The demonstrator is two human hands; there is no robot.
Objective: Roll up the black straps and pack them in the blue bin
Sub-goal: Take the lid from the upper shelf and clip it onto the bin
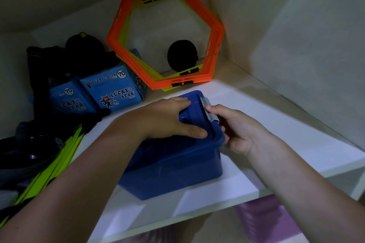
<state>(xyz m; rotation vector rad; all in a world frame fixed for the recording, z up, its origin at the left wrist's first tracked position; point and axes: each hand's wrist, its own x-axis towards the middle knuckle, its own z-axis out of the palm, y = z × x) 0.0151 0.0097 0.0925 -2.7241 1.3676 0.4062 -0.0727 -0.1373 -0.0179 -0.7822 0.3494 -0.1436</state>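
The blue bin [173,173] stands on the white shelf [296,134] with its blue lid [194,102] on top. My left hand [167,118] lies flat on the lid, fingers straight, pressing it down. My right hand [241,130] is at the bin's right end, its fingers curled around the grey latch [209,116]. One rolled black strap [182,55] stands at the back of the shelf behind the hexagon rings. More black straps [39,61] lie heaped at the far left. The lid hides what is inside the bin.
Orange and yellow hexagon rings [215,45] lean against the back wall. Blue "Lucky Star" boxes [114,89] sit left of the bin. Neon green flat strips [59,160] and dark gear lie at the front left. A purple item [266,219] shows on the shelf below.
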